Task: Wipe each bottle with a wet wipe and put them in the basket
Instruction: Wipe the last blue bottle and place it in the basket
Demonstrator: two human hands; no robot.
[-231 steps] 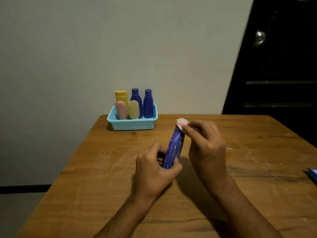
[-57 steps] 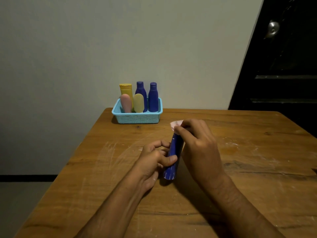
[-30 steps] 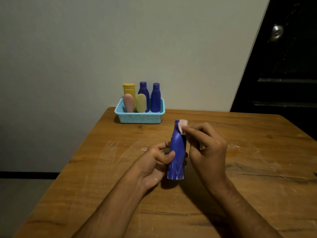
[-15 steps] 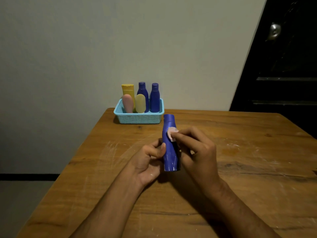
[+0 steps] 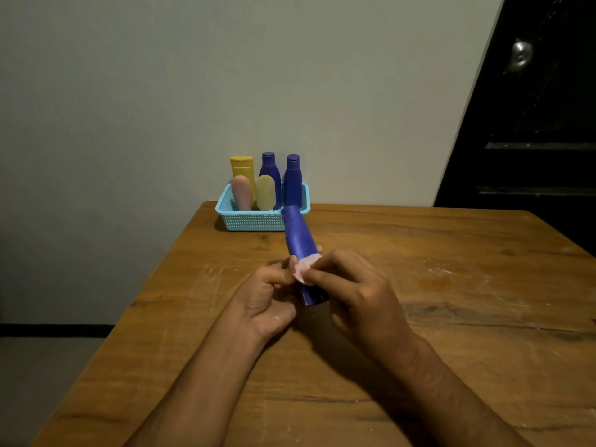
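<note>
I see the right hand (image 5: 361,295) w/ fingertips pinching a pale wet wipe (image 5: 304,267) against the blue bottle (image 5: 301,250), mid-body. Left hand (image 5: 264,298) is curled round the bottle's lower end, holding it tilted, cap end away from me, above the wooden table (image 5: 451,317). Beyond it, at the table's far edge, the turquoise basket (image 5: 251,221) holds five bottles upright.

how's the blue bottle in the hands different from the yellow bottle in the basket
The blue bottle is tilted and held above the table; the yellow bottle stands upright in the basket. A wipe presses on the blue one; nothing touches the yellow bottle's visible part. Both look capped.
</note>
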